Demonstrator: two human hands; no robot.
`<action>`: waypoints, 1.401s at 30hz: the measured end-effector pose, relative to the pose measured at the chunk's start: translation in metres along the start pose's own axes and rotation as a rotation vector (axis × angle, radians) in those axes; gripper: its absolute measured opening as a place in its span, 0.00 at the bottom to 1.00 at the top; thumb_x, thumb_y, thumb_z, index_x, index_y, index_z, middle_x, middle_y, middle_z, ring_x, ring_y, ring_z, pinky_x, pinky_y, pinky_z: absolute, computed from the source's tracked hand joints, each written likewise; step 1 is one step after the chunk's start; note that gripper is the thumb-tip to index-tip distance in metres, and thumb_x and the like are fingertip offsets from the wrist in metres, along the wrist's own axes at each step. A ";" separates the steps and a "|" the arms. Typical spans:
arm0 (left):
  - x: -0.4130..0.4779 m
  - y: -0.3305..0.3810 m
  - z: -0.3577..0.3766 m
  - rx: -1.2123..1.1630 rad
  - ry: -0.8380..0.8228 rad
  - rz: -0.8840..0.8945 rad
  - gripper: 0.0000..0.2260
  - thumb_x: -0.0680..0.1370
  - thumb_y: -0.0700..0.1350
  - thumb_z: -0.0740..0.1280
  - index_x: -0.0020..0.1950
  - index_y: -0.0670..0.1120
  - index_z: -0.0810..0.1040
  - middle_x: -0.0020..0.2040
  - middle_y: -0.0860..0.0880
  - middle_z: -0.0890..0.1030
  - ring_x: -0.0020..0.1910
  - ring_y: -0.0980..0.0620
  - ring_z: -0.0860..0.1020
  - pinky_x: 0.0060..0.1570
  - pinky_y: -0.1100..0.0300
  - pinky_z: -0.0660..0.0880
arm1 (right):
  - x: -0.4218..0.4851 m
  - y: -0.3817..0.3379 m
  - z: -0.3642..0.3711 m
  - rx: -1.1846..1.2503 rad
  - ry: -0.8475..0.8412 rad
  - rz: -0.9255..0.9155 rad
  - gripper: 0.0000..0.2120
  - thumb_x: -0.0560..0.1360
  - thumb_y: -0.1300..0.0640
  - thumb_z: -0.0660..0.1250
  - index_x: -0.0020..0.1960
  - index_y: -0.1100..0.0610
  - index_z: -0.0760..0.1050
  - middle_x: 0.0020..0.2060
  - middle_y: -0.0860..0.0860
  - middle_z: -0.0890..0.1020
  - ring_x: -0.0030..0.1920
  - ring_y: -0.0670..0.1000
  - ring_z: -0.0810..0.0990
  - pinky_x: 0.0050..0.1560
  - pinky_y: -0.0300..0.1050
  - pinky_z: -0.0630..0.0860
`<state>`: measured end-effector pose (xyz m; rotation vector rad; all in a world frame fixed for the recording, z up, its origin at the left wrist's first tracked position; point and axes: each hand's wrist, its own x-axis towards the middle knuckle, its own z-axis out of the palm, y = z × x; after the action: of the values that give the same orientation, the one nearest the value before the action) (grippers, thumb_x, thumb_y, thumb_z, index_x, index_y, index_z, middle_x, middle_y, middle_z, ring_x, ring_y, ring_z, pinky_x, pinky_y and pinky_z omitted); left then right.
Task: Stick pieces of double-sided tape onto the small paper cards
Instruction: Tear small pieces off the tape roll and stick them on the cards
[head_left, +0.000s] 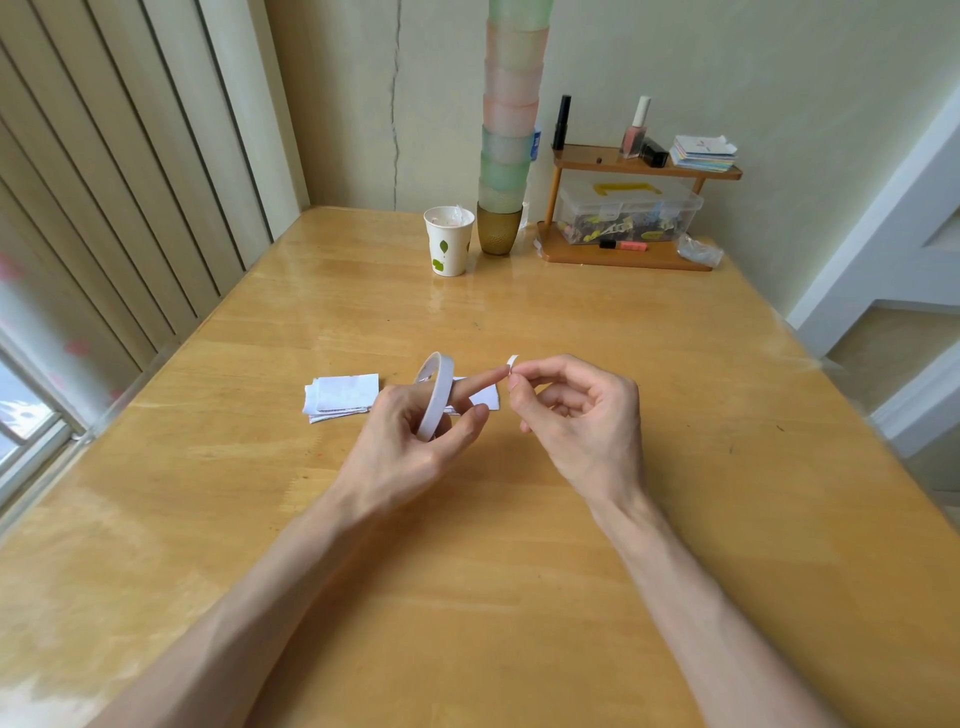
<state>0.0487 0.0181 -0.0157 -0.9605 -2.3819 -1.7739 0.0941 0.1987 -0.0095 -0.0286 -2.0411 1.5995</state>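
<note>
The left hand (410, 447) grips the double-sided tape roll (436, 395), index finger threaded through, while at its 3 o'clock the right hand (582, 415) pinches a tape piece (512, 361), paper cards (343, 395) at 10 o'clock.

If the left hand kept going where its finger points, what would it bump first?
Probably the small tape piece pinched by the right hand; the left hand seems nearly touching it.

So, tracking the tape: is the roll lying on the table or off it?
Off it. The tape roll sits on edge around the left hand's index finger, above the table; the right hand pinches a tape piece.
</note>
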 end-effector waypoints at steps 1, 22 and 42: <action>0.000 0.001 0.000 -0.001 0.000 -0.002 0.14 0.83 0.44 0.69 0.64 0.60 0.84 0.29 0.38 0.61 0.30 0.45 0.57 0.30 0.65 0.58 | 0.000 0.000 0.000 -0.001 0.001 0.000 0.04 0.76 0.63 0.76 0.46 0.55 0.85 0.35 0.45 0.86 0.30 0.53 0.82 0.34 0.42 0.75; -0.001 0.000 0.001 -0.008 0.010 -0.001 0.13 0.82 0.46 0.69 0.65 0.59 0.83 0.27 0.50 0.61 0.28 0.50 0.56 0.29 0.62 0.56 | 0.000 -0.001 -0.003 0.016 -0.019 -0.007 0.02 0.77 0.60 0.77 0.47 0.54 0.85 0.38 0.47 0.86 0.30 0.51 0.82 0.35 0.42 0.76; 0.001 0.002 0.002 -0.234 -0.032 -0.068 0.14 0.81 0.49 0.69 0.65 0.61 0.83 0.33 0.40 0.66 0.32 0.39 0.60 0.31 0.48 0.60 | 0.001 -0.003 -0.006 0.018 -0.044 -0.020 0.01 0.77 0.59 0.76 0.48 0.56 0.86 0.32 0.45 0.84 0.28 0.49 0.82 0.35 0.39 0.76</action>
<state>0.0499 0.0203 -0.0144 -0.9454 -2.2881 -2.1151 0.0962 0.2035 -0.0055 0.0334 -2.0537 1.6192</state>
